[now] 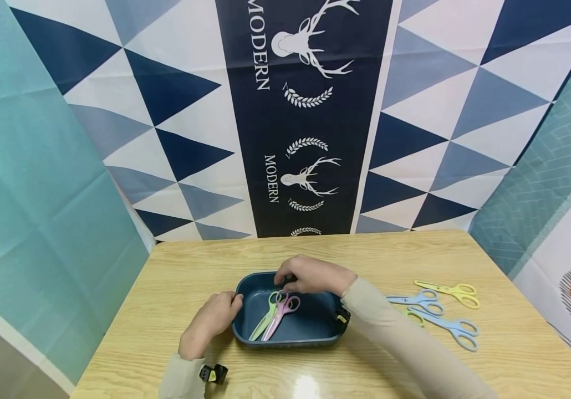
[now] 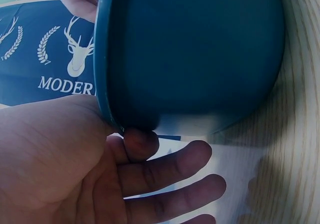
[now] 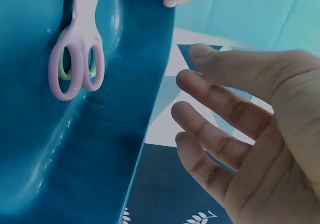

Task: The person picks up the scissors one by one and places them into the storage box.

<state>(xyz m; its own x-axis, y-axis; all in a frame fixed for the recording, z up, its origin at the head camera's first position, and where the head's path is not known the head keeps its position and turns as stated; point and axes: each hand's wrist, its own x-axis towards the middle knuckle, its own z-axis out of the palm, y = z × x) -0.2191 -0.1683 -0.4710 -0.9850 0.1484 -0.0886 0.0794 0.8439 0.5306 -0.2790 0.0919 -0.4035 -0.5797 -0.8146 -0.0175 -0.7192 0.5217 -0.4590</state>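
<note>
in the head view, we see a dark blue box (image 1: 295, 344) on the wooden tabletop (image 1: 176, 277), with pink scissors (image 1: 276, 318) partly over green scissors (image 1: 261, 325) inside it. the left hand (image 1: 214, 315) grips the box's left rim; the right hand (image 1: 312, 274) is at the far rim. rightward we find two blue scissors (image 1: 442, 321) and yellow scissors (image 1: 447, 288), near a sleeve (image 1: 405, 343). in the left wrist view, we see a bent finger at the box's edge, other fingers stretched out. in the right wrist view, we see the right hand's fingers loosely spread, holding nothing, apart from the pink scissors.
</note>
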